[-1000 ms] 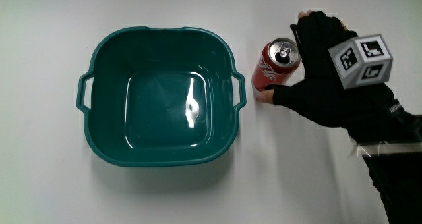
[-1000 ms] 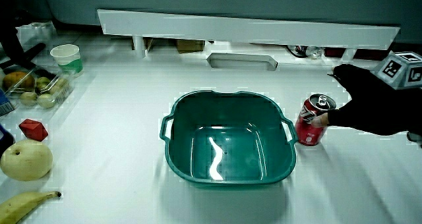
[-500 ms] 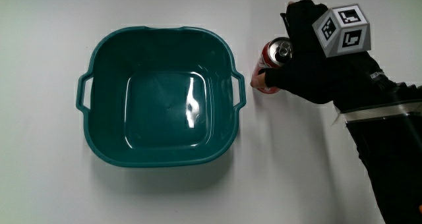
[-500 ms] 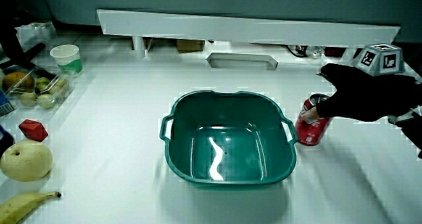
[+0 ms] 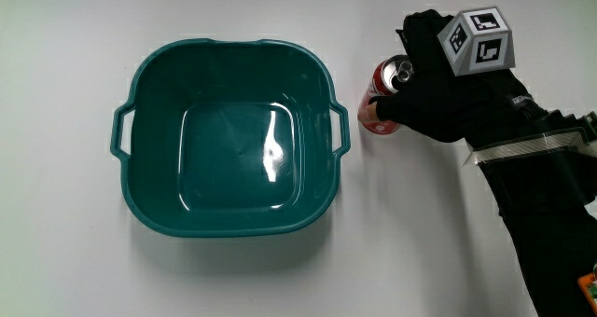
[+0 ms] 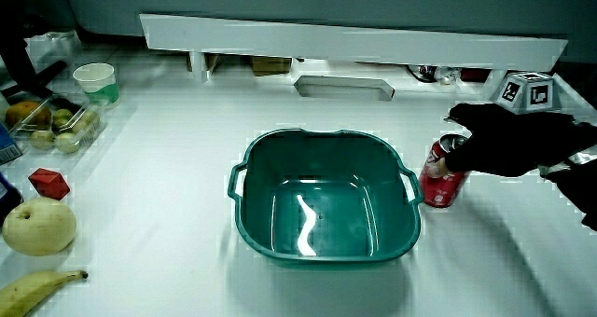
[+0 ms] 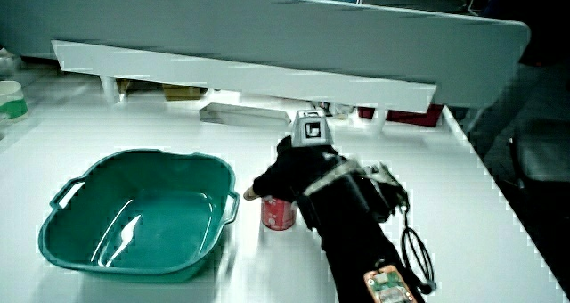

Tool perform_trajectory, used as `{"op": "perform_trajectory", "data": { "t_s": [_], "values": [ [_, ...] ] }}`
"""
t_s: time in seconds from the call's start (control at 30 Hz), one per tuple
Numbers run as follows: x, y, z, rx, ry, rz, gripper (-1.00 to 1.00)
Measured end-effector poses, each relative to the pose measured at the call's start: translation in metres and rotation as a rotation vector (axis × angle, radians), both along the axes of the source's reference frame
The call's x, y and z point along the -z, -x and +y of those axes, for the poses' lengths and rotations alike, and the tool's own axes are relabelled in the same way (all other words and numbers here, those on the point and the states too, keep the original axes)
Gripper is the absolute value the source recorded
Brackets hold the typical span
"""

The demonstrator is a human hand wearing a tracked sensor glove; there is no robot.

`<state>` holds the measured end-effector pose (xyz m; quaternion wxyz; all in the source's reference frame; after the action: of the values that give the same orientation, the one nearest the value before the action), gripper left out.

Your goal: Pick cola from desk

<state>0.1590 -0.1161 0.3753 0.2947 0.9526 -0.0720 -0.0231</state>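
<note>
The cola can (image 5: 384,107) stood upright on the desk (image 5: 75,261), just beside the handle of the empty teal basin (image 5: 229,135) and touching nothing but my glove. My hand (image 5: 443,89) was wrapped round the can's side, the thumb on the part of the wall nearer to me and the fingers (image 5: 420,28) curled over the part farther from me; I recorded them as closed on the can. In a side view the can (image 6: 442,175) showed below the hand (image 6: 508,142) with its base apparently on the desk, though that contact line was not clear enough to rule out a slight lift.

Handling assessment: a rigid, thin-walled metal can, smooth and likely slippery against fabric. Its tab end appeared unopened, so I judged it full and moderately heavy; a hard squeeze would dent it. The proper hold was round the middle of the body, as taken, with the can kept upright.

Comparison with one second before: my fingers had then been spread beside the can with most of its top exposed. They had since closed over it, and the cube (image 5: 479,39) on my hand had moved toward the can. The can's place beside the basin was unchanged.
</note>
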Motion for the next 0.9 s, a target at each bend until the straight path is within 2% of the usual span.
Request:
{"op": "perform_trajectory", "data": {
  "t_s": [0.23,0.63,0.7,0.8,0.9],
  "values": [
    [-0.005,-0.003,-0.001,-0.019,-0.026,-0.001,0.43],
    [-0.005,-0.008,0.0,-0.044,-0.033,-0.011,1.0],
    [-0.002,-0.008,0.001,-0.044,-0.057,-0.007,1.0],
    [0.002,-0.011,-0.001,-0.041,-0.063,-0.018,1.0],
    [0.016,-0.01,-0.002,-0.031,-0.087,-0.032,1.0]
  ]
}}
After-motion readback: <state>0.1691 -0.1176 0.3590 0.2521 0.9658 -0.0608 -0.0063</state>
